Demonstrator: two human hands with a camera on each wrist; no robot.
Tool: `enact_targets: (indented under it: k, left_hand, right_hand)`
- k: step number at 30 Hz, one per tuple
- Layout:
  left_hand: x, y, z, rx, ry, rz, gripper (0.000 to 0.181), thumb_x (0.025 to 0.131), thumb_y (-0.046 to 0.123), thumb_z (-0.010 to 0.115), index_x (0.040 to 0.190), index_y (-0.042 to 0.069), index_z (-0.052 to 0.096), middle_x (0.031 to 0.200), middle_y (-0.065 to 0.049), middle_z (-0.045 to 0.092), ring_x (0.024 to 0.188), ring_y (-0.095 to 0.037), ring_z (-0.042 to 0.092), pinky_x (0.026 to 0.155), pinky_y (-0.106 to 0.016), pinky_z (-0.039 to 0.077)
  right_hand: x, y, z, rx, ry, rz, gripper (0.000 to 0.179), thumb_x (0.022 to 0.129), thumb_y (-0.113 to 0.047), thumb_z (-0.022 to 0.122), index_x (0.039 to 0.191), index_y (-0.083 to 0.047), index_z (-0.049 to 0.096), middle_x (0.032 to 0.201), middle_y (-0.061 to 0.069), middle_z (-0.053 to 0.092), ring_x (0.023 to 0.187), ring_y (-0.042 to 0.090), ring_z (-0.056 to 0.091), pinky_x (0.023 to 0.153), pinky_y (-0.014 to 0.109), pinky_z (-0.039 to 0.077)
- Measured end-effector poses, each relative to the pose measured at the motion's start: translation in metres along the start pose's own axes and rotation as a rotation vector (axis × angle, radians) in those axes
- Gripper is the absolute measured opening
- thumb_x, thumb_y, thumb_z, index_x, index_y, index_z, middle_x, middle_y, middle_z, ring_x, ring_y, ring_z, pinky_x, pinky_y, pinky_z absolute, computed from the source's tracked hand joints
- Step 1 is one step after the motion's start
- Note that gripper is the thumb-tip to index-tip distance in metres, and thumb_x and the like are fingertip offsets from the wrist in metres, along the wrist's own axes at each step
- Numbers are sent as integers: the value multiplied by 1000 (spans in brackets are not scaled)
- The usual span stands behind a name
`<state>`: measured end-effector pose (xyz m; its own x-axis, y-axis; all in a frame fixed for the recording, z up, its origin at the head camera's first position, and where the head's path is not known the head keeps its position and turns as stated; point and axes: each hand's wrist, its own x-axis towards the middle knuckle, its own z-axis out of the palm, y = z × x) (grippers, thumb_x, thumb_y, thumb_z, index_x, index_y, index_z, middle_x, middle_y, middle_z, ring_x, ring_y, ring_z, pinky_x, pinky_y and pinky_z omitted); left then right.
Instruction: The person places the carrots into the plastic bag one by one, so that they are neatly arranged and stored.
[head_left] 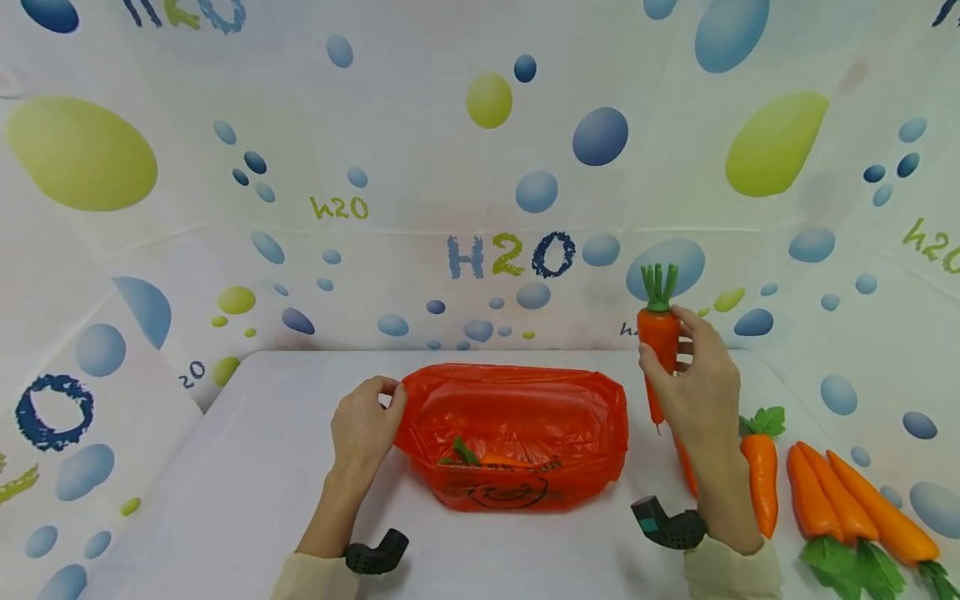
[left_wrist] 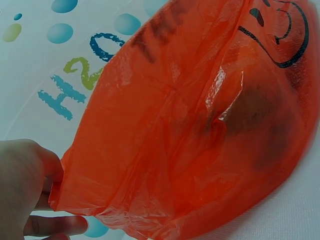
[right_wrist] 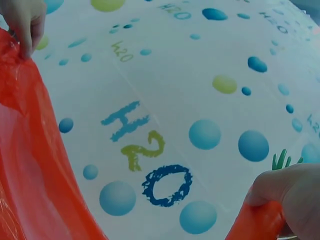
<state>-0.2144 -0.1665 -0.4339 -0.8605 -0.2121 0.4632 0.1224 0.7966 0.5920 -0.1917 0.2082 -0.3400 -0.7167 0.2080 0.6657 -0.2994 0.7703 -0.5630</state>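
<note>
A red plastic bag (head_left: 517, 408) with a black printed smile lies on the white table, its mouth spread toward me. Inside it an orange carrot and green leaves (head_left: 463, 452) show. My left hand (head_left: 367, 425) pinches the bag's left rim between thumb and fingers; the left wrist view shows this left hand (left_wrist: 25, 185) at the rim too. To the right of the bag, my right hand (head_left: 697, 375) holds an orange carrot (head_left: 658, 337) upright in the air, green stem stubs on top. In the right wrist view the carrot (right_wrist: 257, 220) is partly cut off.
At the right lie a single leafy carrot (head_left: 762, 475), part of another carrot (head_left: 685, 467) behind my right wrist, and a group of several carrots (head_left: 847, 500) with leaves toward me. A white cloth (head_left: 420, 208) printed with blue and green drops stands behind the table.
</note>
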Motion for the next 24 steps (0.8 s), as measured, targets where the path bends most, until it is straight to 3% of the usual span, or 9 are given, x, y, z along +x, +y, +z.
enact_targets:
  k: [3, 7, 13, 24]
  left_hand:
    - [0, 0, 0, 3, 3, 3, 21, 94, 22, 60, 96, 7, 74, 85, -10, 75, 63, -21, 60, 56, -31, 53]
    - [0, 0, 1, 0, 4, 4, 20, 93, 22, 60, 95, 7, 74, 80, -9, 73, 60, -19, 57, 55, -28, 50]
    - [0, 1, 1, -6, -1, 7, 21, 94, 23, 60, 96, 7, 74, 81, -9, 74, 61, -19, 58, 56, -29, 51]
    - [0, 1, -1, 4, -4, 2, 22, 94, 24, 60, 97, 8, 74, 86, -9, 75, 65, -21, 61, 59, -33, 55]
  right_hand:
    - [-1, -4, 0, 19, 29, -28, 59, 88, -15, 74, 143, -10, 52, 126, 18, 65, 103, 34, 67, 82, 28, 59]
    - [-1, -8, 1, 61, 70, -70, 58, 87, -14, 75, 141, -8, 54, 124, 17, 66, 103, 33, 68, 80, -4, 37]
    - [-3, -17, 5, 102, 92, -139, 59, 86, -11, 76, 140, -7, 54, 125, 17, 66, 102, 33, 68, 82, -3, 38]
    - [-11, -28, 18, 128, 52, -209, 60, 85, -10, 77, 140, -6, 55, 126, 16, 66, 101, 30, 68, 84, -3, 39]
